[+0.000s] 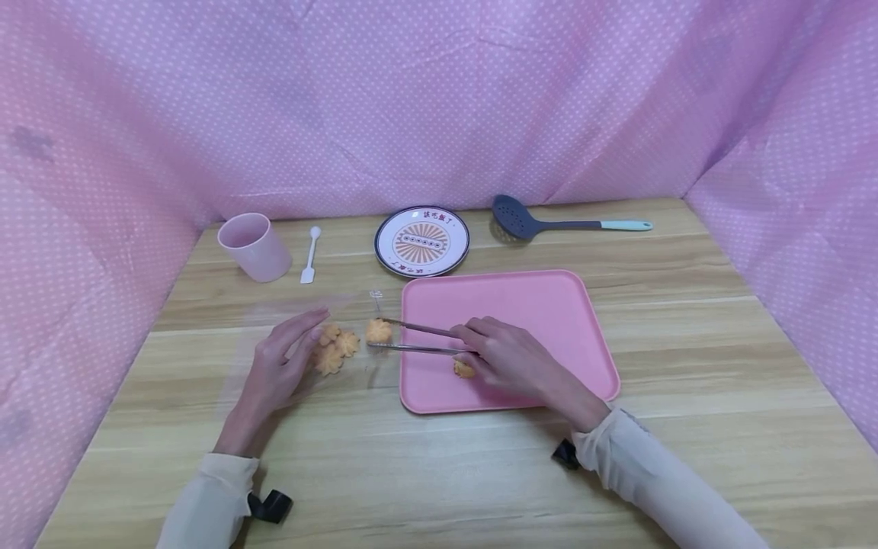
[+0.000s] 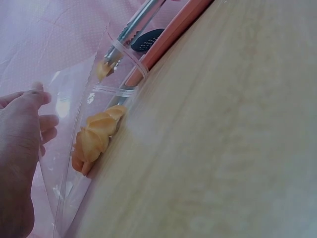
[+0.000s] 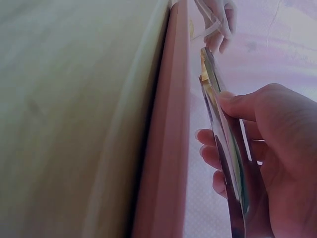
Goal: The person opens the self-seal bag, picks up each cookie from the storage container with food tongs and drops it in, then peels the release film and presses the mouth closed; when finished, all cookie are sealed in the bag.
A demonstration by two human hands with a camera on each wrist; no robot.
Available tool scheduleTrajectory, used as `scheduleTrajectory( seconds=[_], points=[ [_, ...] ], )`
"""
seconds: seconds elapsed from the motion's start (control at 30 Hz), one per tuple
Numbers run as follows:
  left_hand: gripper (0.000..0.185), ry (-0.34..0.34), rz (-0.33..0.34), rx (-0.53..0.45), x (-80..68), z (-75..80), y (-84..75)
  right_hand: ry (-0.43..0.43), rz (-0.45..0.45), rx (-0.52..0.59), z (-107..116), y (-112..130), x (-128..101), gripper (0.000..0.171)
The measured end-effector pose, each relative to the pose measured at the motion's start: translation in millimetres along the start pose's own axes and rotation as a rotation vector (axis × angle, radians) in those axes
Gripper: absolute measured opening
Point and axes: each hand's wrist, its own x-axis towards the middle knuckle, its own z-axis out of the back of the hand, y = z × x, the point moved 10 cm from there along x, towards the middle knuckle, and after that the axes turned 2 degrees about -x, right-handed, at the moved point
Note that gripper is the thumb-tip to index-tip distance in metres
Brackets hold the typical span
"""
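My left hand point(image 1: 277, 362) pinches the film of a clear plastic bag point(image 2: 63, 106) and holds it up off the table. Several golden flower-shaped cookies point(image 1: 331, 360) lie in the bag beside my fingers. My right hand point(image 1: 511, 354) holds metal tongs point(image 1: 421, 350), which reach left past the tray's edge. Between the tongs' tips is one cookie point(image 1: 378, 331), at the bag's mouth, just right of the other cookies. Another cookie point(image 1: 463, 369) sits on the pink tray point(image 1: 555, 320), partly hidden under my right hand.
Behind the tray stands a round patterned plate point(image 1: 421, 240), with a dark slotted spoon point(image 1: 514, 217) to its right. A pink cup point(image 1: 254, 248) and a small white spatula point(image 1: 310, 255) are at the back left. Pink dotted cloth point(image 1: 439, 99) hangs around the wooden table point(image 1: 439, 473).
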Motion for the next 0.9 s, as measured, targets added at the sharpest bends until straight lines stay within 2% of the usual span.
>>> scheduleTrajectory(
  seconds=[0.43, 0.9],
  points=[
    [0.031, -0.006, 0.007, -0.005, 0.5, 0.7, -0.8, 0.010, 0.031, 0.025, -9, 17, 22, 0.032],
    [0.036, 0.000, 0.010, -0.002, 0.7, -0.5, -1.5, 0.013, 0.086, 0.007, -19, 39, 44, 0.029]
  ],
)
